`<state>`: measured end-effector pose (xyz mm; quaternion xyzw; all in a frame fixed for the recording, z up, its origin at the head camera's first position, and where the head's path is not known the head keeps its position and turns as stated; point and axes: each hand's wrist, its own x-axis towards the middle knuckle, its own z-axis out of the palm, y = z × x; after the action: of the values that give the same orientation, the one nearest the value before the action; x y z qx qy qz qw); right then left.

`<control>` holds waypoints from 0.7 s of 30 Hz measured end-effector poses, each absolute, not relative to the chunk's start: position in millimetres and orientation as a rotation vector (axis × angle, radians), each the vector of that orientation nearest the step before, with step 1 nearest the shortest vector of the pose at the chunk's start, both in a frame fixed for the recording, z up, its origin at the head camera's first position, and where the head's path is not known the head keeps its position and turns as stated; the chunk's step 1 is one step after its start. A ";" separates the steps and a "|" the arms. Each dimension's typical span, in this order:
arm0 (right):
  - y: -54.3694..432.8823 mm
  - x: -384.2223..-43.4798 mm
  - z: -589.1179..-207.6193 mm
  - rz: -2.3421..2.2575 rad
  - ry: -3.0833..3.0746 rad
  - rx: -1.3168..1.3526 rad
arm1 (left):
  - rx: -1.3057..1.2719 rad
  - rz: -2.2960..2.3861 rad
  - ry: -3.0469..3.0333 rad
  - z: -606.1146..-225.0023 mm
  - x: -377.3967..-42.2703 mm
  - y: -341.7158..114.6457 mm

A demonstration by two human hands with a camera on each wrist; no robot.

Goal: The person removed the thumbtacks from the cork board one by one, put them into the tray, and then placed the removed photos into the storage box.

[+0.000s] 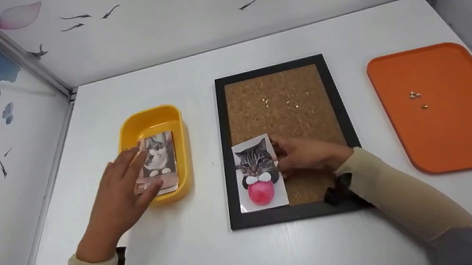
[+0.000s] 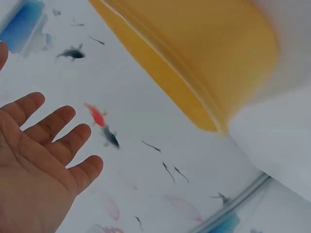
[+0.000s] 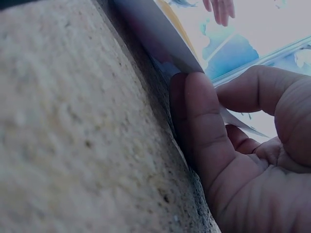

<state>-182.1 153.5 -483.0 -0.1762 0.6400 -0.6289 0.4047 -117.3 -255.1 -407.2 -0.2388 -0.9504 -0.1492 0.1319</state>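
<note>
My right hand [image 1: 306, 152] pinches the right edge of a cat photo [image 1: 260, 200], a glossy card showing a tabby with a pink ball. The photo overlaps the lower left of the black-framed cork board [image 1: 280, 121]. In the right wrist view, thumb and fingers [image 3: 204, 111] meet at the card's edge [image 3: 182, 53], close over the cork. My left hand [image 1: 122, 194] hovers at the near left of the yellow tub [image 1: 186, 158], fingers spread and holding nothing. Inside the tub lies a stack of cat photos [image 1: 166, 161], partly covered by that hand in the head view.
Small gold pins [image 1: 265, 101] dot the upper part of the cork. To the right lies an orange tray [image 1: 462, 133] with several small metallic pins [image 1: 414, 95] on it. Printed wall panels [image 1: 184, 24] enclose the white table [image 1: 207, 256] at the back and sides.
</note>
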 end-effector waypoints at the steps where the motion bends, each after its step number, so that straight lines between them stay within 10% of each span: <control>1: 153.8 -182.2 -483.2 -1.582 1.627 -0.441 | -0.644 -0.434 -2.766 -407.8 -118.7 -262.9; 21: 154.5 -184.0 -483.3 -1.545 1.647 -0.452 | -0.238 -0.444 -3.116 -454.3 -132.0 -317.7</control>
<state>-184.0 154.5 -483.3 -0.1791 0.6533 -0.6128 0.4069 -132.0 -317.7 -454.3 -0.0755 -0.9872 -0.1406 -0.0076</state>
